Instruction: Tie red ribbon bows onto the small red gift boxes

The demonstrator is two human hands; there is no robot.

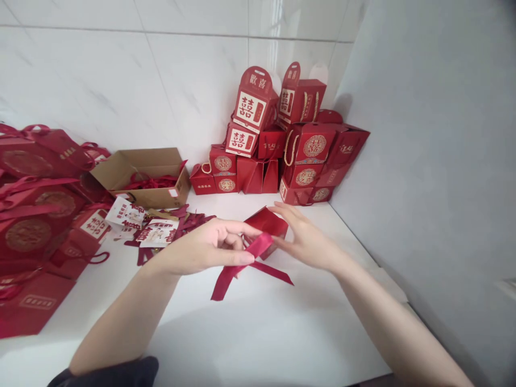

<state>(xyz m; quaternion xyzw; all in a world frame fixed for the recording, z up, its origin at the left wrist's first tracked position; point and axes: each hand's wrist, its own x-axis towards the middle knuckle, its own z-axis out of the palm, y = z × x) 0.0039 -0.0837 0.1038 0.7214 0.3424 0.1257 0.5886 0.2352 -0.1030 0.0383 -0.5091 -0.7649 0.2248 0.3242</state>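
Observation:
A crimson ribbon (pixel 260 245) is pinched between the thumb and fingers of my left hand (pixel 217 244), its two cut tails hanging down over the white table. Just behind it stands a small red box (pixel 266 219), its top open toward me and its lower part largely hidden by the ribbon and my hands. My right hand (pixel 304 234) is at the box's right side, fingers stretched out and apart, with the fingertips at the box edge and close to the ribbon. I cannot tell whether they press on either one.
Stacked red gift boxes (pixel 308 145) stand against the tiled wall at the back right. A cardboard box (pixel 149 196) holds red ribbons. White printed packets (pixel 159 233) lie on dark red strips. More ribboned red boxes (pixel 40 215) pile up at left. A grey wall (pixel 435 161) bounds the right.

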